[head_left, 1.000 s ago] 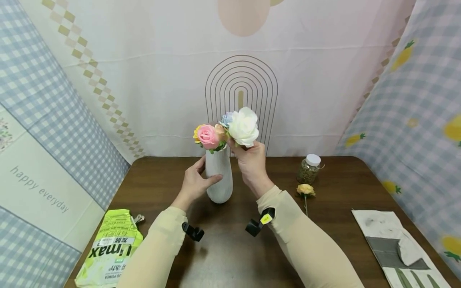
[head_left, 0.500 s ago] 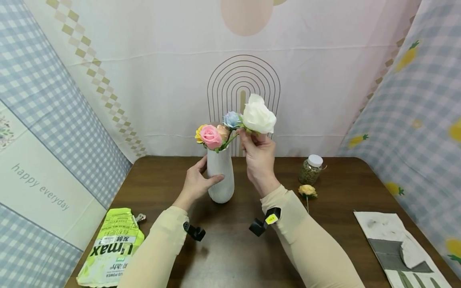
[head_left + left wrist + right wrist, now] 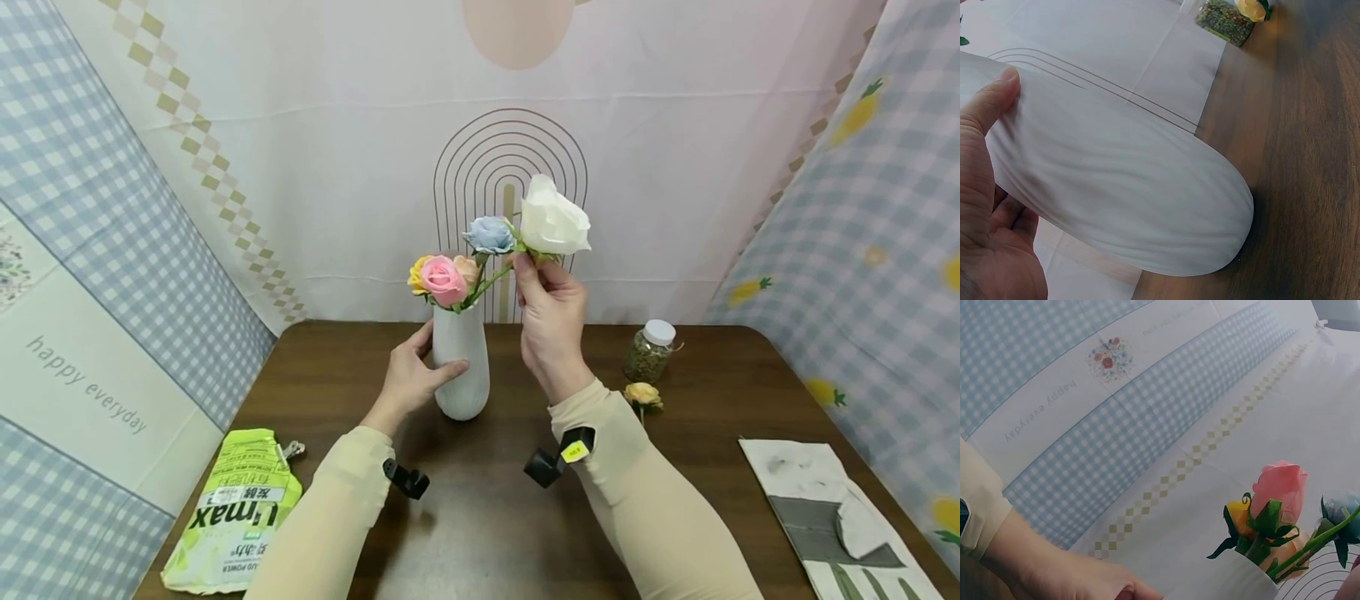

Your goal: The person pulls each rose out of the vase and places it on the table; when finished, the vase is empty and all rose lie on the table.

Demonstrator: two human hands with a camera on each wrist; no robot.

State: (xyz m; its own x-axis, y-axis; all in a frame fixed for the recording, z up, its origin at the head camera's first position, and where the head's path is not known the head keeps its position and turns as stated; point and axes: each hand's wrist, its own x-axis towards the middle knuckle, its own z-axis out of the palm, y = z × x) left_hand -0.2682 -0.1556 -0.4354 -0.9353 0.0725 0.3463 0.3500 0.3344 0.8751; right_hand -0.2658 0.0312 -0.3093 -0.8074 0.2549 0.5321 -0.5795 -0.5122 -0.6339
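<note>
A white ribbed vase (image 3: 460, 371) stands upright on the table, with my left hand (image 3: 405, 379) gripping its side, thumb across the front. In the left wrist view that thumb (image 3: 997, 97) lies along the vase wall. A pink rose (image 3: 444, 281), a yellow flower (image 3: 417, 275) and a peach flower (image 3: 467, 267) sit at the vase mouth. My right hand (image 3: 553, 321) pinches a white rose (image 3: 553, 218) just under its bloom, above and right of the vase. Its green stem slants down into the mouth. Beside it, a blue flower (image 3: 490, 236) stands higher than the pink one.
At the back right stands a jar (image 3: 649, 353) with a white lid, a yellow flower (image 3: 642, 395) lying before it. A green and white bag (image 3: 234, 512) with a metal clip lies front left. White and grey gloves (image 3: 828, 508) lie front right. A patterned cloth hangs behind.
My right hand has moved up and to the right with the white rose, drawing its stem partly out of the vase. The blue flower has risen too. My left hand keeps its grip.
</note>
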